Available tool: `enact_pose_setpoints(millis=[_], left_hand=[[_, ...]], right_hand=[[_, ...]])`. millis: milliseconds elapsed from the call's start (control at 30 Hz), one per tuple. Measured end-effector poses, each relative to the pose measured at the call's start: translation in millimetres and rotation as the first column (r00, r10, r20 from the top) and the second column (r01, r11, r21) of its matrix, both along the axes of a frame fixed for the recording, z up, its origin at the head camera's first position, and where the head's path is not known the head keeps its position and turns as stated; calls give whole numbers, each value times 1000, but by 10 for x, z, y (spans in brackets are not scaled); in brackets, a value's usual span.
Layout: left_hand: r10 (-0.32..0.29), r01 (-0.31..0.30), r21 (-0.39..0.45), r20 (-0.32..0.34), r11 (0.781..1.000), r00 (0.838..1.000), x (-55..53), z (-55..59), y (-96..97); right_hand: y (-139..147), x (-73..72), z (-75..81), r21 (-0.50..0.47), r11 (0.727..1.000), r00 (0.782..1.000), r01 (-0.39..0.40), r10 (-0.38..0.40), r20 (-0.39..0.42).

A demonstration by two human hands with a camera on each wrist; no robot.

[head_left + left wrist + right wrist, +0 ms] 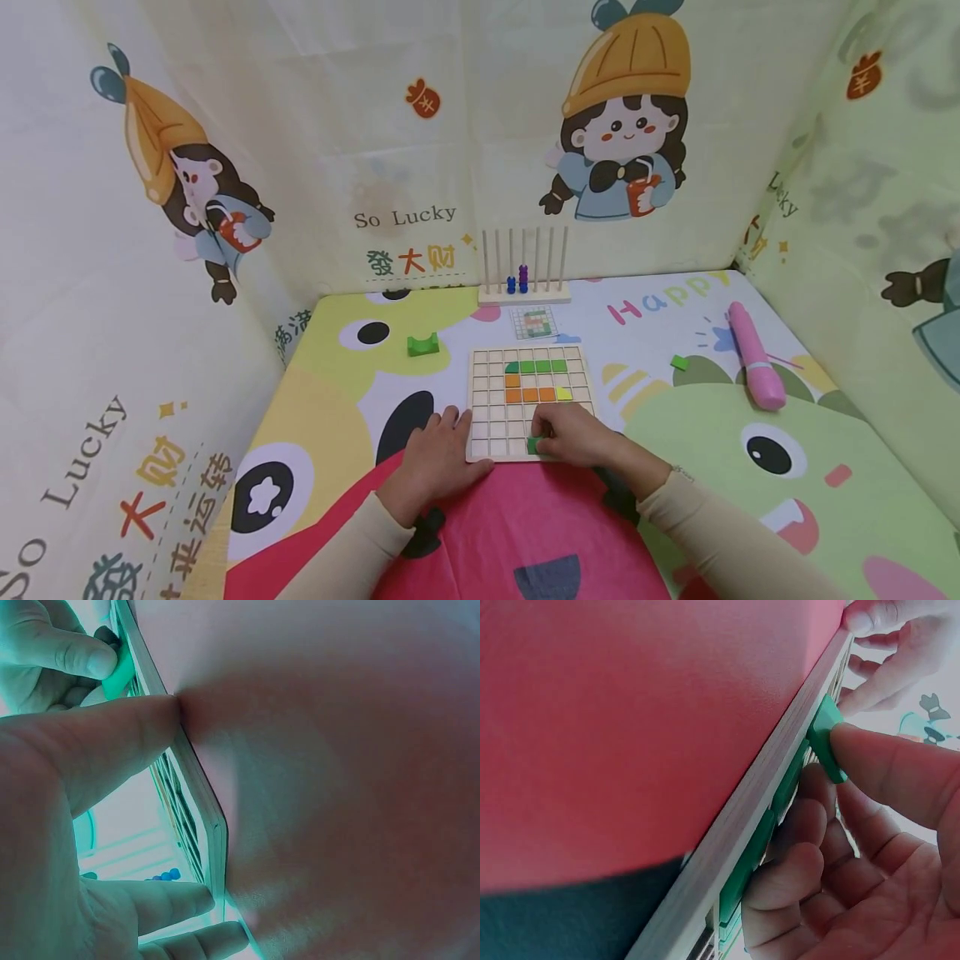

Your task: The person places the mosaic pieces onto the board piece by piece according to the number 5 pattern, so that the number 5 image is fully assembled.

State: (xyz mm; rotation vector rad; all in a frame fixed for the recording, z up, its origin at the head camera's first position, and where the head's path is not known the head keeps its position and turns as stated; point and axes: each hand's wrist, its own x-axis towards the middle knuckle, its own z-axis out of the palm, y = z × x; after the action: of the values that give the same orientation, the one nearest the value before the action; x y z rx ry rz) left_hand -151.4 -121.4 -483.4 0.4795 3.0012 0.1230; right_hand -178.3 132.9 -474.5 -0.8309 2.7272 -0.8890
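Note:
A square wooden grid board (492,423) lies on the table, bearing green, orange and yellow square tiles and a darker green rounded one. My right hand (573,433) pinches a green tile (825,739) between thumb and finger, tilted at the board's front row. More green tiles (746,862) lie beside it along that edge in the right wrist view, partly covered by my curled fingers. My left hand (442,454) steadies the board's front left corner. Its thumb touches the front edge, and its fairly straight fingers lie along the left side.
Behind the board are a printed pattern card (534,322) and a wooden peg stand (525,293) with blue and purple beads. A green notched block (423,344) sits to the left. Rightward lie a small green tile (679,362) and a pink stick-shaped object (756,358).

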Motion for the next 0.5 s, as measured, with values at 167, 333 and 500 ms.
enact_pose_setpoints(millis=[167,333,500], left_hand=[[2,-2,9,7,1000,1000,1,-1,-3],[5,-5,13,4,1000,1000,3,-3,-2],[2,-2,9,-5,1000,1000,-2,-12,-4]], right_hand=[[-36,-4,-20,45,999,1000,23,-23,-3],[-70,-2,-36,105,993,998,60,-59,-18],[-104,29,-31,143,985,995,95,-90,-37]])
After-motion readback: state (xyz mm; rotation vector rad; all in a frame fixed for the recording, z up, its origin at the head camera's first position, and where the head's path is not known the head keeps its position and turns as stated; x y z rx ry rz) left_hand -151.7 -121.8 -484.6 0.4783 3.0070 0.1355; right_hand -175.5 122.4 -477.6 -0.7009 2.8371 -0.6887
